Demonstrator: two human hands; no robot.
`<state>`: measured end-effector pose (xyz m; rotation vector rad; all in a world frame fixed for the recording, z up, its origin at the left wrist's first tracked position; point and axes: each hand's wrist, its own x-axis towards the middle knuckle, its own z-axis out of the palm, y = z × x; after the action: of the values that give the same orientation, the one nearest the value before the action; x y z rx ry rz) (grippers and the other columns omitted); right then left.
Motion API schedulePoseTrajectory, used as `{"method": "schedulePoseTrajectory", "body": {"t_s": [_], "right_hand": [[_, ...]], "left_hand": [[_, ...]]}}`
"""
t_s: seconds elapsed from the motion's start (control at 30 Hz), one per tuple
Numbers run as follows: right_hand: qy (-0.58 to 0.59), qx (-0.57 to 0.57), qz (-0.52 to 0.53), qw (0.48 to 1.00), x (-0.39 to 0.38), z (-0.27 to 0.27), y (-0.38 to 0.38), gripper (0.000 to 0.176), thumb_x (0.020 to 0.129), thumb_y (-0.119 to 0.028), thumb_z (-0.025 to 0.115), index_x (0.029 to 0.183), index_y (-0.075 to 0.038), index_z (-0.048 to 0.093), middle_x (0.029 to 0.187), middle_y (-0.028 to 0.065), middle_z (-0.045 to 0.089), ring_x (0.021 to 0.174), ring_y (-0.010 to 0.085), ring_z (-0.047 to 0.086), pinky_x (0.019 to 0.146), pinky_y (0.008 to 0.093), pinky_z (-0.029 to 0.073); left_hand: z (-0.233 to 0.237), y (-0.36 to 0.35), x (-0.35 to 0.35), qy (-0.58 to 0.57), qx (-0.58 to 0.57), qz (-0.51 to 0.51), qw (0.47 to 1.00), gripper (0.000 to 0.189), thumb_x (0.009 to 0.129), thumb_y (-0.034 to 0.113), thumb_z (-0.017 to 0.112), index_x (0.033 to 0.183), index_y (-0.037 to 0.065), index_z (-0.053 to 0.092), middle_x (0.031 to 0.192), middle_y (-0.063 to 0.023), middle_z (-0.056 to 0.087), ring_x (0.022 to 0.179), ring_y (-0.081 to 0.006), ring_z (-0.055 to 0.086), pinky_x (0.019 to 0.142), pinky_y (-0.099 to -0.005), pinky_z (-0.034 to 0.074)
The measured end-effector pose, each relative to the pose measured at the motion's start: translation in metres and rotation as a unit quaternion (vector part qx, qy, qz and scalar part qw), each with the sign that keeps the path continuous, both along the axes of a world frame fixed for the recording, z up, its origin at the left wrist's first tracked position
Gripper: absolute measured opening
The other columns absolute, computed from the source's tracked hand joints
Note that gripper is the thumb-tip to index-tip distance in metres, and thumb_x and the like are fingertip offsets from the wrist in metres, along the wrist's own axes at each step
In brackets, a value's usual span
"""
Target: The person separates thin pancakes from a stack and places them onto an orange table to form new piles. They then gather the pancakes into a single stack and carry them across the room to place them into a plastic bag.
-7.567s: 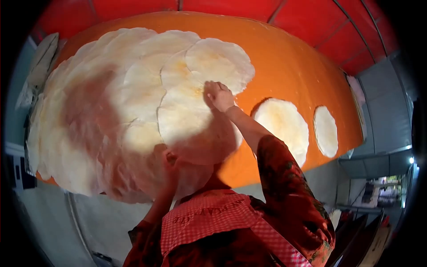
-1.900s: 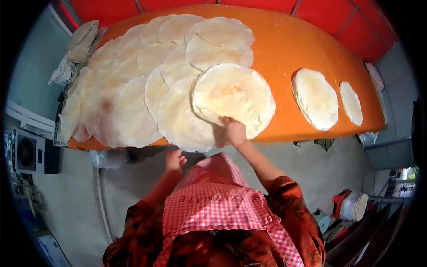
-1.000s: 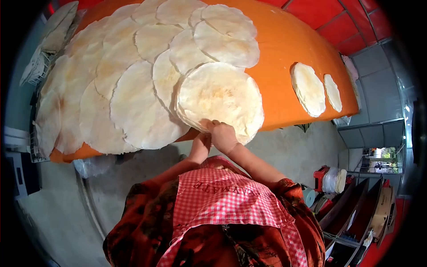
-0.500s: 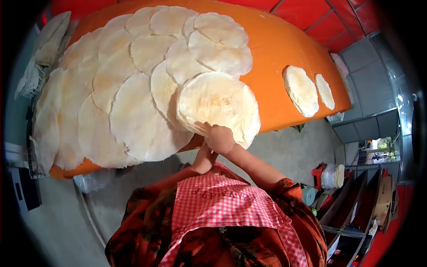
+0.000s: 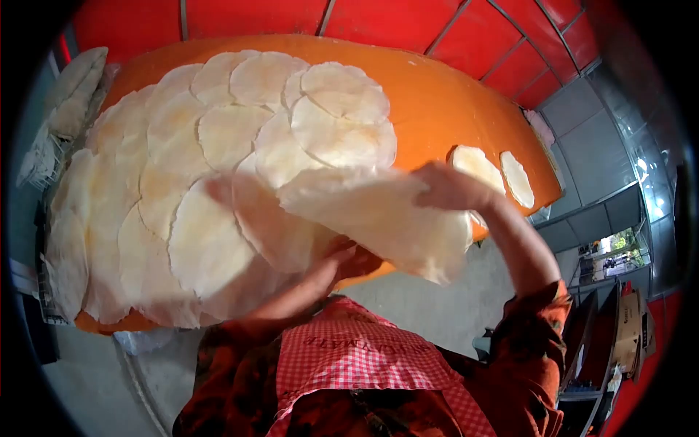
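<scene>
My right hand (image 5: 444, 186) grips the upper right edge of a thin round flatbread sheet (image 5: 386, 215). The sheet is raised and tilted, its lower right part hanging past the table's near edge, and motion blurs it. My left hand (image 5: 357, 262) is low at the near edge, in shadow under that sheet, its fingers hidden. Left of the raised sheet, a darker, blurred area (image 5: 280, 226) lies over the flatbreads. Many overlapping pale flatbreads (image 5: 178, 175) cover the left and middle of the orange-covered table (image 5: 429, 95).
Two more pale flatbread pieces, one wider (image 5: 477, 166) and one narrow (image 5: 517, 178), lie near the table's right end. Folded pale cloths (image 5: 73, 95) sit at the far left. Shelving with boxes (image 5: 628, 328) stands at the right, and a red wall (image 5: 255, 18) runs behind.
My hands, together at the near edge of a round flatbread stack before, have parted. The right hand has risen to the right with a sheet; the left stays low. The view has tipped up.
</scene>
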<state>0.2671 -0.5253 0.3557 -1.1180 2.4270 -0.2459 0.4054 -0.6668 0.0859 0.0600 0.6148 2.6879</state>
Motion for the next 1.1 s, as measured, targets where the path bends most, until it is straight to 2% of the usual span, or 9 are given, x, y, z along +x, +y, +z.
{"method": "schedulePoseTrajectory", "body": {"t_s": [0.1,0.17,0.37,0.57,0.7,0.73,0.83,0.87,1.1], "right_hand": [[0.167,0.051,0.034,0.984,-0.105,0.035,-0.002,0.042,0.07,-0.023,0.067,0.106,-0.002,0.066,0.105,0.0164,0.065,0.103,0.0275,0.06,0.089,0.0386,0.047],[0.17,0.0,0.03,0.985,-0.178,0.062,-0.006,0.038,0.069,-0.013,0.062,0.105,0.0,0.066,0.09,0.0153,0.068,0.085,0.0257,0.065,0.077,0.0365,0.051],[0.394,-0.111,-0.029,0.912,-0.294,0.102,-0.032,0.042,0.072,-0.005,0.053,0.111,-0.009,0.068,0.087,0.0191,0.069,0.082,0.0317,0.068,0.074,0.0419,0.053],[0.536,-0.211,0.015,0.818,-0.395,-0.079,-0.061,0.028,0.085,-0.014,0.054,0.108,-0.019,0.07,0.07,0.0157,0.064,0.062,0.0324,0.064,0.054,0.0454,0.05],[0.364,-0.353,-0.033,0.861,-0.47,-0.317,-0.086,0.021,0.084,-0.019,0.055,0.098,-0.02,0.07,0.083,0.0055,0.068,0.068,0.0232,0.065,0.06,0.0392,0.053],[0.377,-0.037,-0.005,0.925,-0.458,-0.34,-0.086,0.021,0.083,-0.024,0.057,0.099,-0.019,0.07,0.085,0.0038,0.068,0.071,0.0226,0.066,0.061,0.0397,0.054],[0.4,-0.183,0.0,0.898,-0.415,-0.345,-0.08,0.027,0.079,-0.036,0.064,0.097,-0.016,0.068,0.093,0.0059,0.068,0.08,0.0245,0.068,0.062,0.0406,0.054],[0.402,-0.184,0.008,0.897,-0.418,-0.353,-0.078,0.032,0.078,-0.037,0.066,0.099,-0.014,0.066,0.094,0.0073,0.068,0.078,0.0254,0.067,0.062,0.0397,0.054],[0.298,-0.047,0.02,0.953,-0.432,-0.319,-0.088,0.042,0.076,-0.038,0.068,0.106,-0.008,0.062,0.095,0.0117,0.066,0.077,0.0285,0.066,0.064,0.0404,0.054]], "left_hand": [[0.037,-0.001,-0.063,-0.013,-0.156,0.036,0.987,0.064,0.094,0.022,0.056,0.148,0.01,0.022,0.15,-0.0147,0.031,0.115,-0.0297,0.057,0.094,-0.0468,0.05],[0.05,-0.005,-0.121,0.085,-0.244,0.065,0.964,0.071,0.094,0.027,0.059,0.149,0.012,0.017,0.144,-0.0109,0.034,0.113,-0.0285,0.057,0.091,-0.046,0.052],[0.035,-0.049,-0.275,-0.045,-0.198,0.205,0.957,0.06,0.094,0.021,0.056,0.145,0.009,0.027,0.132,-0.0108,0.044,0.117,-0.0323,0.054,0.091,-0.047,0.051],[-0.057,-0.076,-0.358,-0.161,-0.158,0.284,0.932,0.047,0.093,0.023,0.061,0.133,0.015,0.04,0.125,-0.0059,0.052,0.115,-0.027,0.055,0.084,-0.0454,0.054],[-0.094,-0.084,-0.387,-0.152,-0.117,0.29,0.938,0.044,0.093,0.02,0.061,0.131,0.015,0.04,0.13,-0.0056,0.049,0.121,-0.0268,0.05,0.093,-0.0481,0.049],[-0.088,-0.08,-0.391,-0.168,-0.117,0.306,0.93,0.042,0.093,0.019,0.059,0.13,0.014,0.041,0.131,-0.0063,0.049,0.123,-0.0273,0.049,0.095,-0.0489,0.049],[-0.087,-0.082,-0.411,-0.154,-0.104,0.321,0.928,0.04,0.094,0.018,0.058,0.131,0.013,0.041,0.132,-0.0073,0.048,0.124,-0.0275,0.048,0.096,-0.0488,0.048],[-0.082,-0.079,-0.416,-0.165,-0.126,0.342,0.916,0.014,0.094,0.023,0.059,0.105,0.015,0.054,0.12,-0.0068,0.055,0.12,-0.0276,0.05,0.1,-0.0483,0.045],[-0.088,-0.091,-0.444,-0.198,-0.097,0.35,0.91,0.03,0.093,0.019,0.057,0.119,0.006,0.048,0.119,-0.0122,0.055,0.113,-0.0274,0.053,0.095,-0.0471,0.049]]}}
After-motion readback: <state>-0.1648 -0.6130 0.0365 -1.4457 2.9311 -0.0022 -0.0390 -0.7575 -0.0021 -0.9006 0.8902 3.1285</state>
